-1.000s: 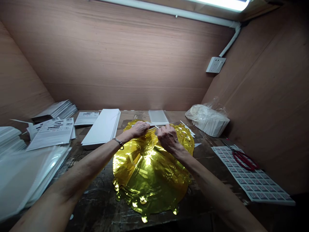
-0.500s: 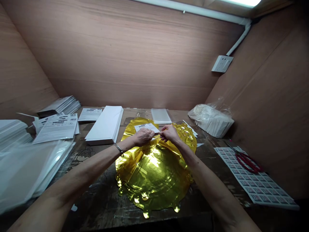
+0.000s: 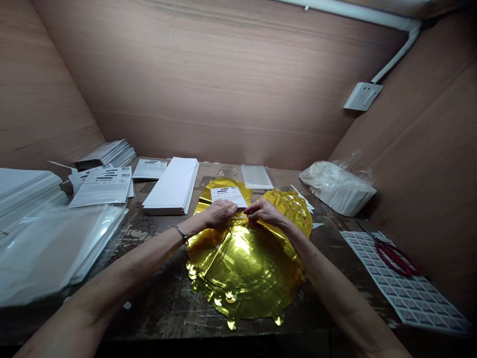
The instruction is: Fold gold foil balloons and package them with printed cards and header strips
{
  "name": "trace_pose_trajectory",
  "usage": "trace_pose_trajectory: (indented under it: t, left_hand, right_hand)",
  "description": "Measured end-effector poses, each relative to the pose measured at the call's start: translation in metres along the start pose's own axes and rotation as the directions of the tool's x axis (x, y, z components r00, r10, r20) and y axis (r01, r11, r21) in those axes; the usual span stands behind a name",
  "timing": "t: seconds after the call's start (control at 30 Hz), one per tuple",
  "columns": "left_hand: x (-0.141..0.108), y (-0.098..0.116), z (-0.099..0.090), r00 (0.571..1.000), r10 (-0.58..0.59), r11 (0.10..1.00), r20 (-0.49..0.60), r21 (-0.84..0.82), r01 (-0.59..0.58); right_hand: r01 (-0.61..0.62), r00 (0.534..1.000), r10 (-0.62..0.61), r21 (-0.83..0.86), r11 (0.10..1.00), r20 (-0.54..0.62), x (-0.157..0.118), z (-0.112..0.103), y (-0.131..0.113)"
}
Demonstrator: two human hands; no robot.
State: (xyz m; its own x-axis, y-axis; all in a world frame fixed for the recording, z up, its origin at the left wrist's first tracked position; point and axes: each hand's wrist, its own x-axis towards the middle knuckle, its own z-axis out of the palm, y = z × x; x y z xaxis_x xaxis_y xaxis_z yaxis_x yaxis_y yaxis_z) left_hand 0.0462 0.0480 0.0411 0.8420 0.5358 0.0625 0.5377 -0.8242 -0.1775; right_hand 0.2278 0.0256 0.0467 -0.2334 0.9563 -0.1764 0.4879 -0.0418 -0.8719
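Gold foil balloons (image 3: 246, 268) lie flat and overlapping on the dark table, with small round tabs along the near rim. On their far part is a white printed card (image 3: 228, 195). My left hand (image 3: 221, 213) is closed at the card's near edge, its fingers curled over it. Just to its right, my right hand (image 3: 263, 211) is closed in a pinch beside the card's near right corner. A narrow shiny strip shows between the hands; what the right fingertips hold is too small to make out.
White card stock (image 3: 173, 184) is stacked behind my left hand. Printed cards (image 3: 104, 186) and clear plastic sleeves (image 3: 55, 248) lie left. Clear bags (image 3: 257, 176) lie at the back. To the right are a bagged white bundle (image 3: 339, 189), a sticker sheet (image 3: 406, 293) and red-handled scissors (image 3: 397, 258).
The view has shifted, so the scene sits slightly to the right. The card shows a little more of its face, now flatter. Both hands remain close together at its near edge.
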Motion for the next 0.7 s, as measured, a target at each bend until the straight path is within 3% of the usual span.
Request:
trace_pose_trajectory:
  t: [0.1, 0.2, 0.27, 0.43, 0.7]
  left_hand:
    - [0.0000, 0.0017, 0.0003, 1.000, -0.001, 1.000, 0.004, -0.016, 0.001]
    - [-0.0004, 0.0014, 0.0019, 1.000, -0.014, 1.000, 0.011, -0.026, 0.015]
    - [-0.0004, 0.0003, 0.0031, 1.000, -0.027, 0.999, 0.008, -0.023, 0.027]
    - [0.0010, -0.0024, 0.0044, 0.999, -0.031, 0.998, -0.027, -0.051, 0.030]
    - [-0.0067, -0.0037, 0.0068, 0.990, -0.047, 0.989, -0.134, -0.149, 0.027]
  right_hand:
    - [0.158, 0.987, -0.149, -0.358, 0.920, 0.053, 0.0009, -0.0022, -0.0008]
    - [0.272, 0.959, -0.266, -0.555, 0.786, 0.093, -0.0003, -0.0025, -0.0030]
    - [0.292, 0.948, -0.312, -0.572, 0.767, 0.067, -0.0009, -0.0018, -0.0015]
    - [0.263, 0.952, -0.308, -0.500, 0.825, -0.007, -0.0002, 0.0003, 0.0060]
    - [0.247, 0.956, -0.290, -0.636, 0.731, 0.039, -0.0046, -0.0016, -0.0026]
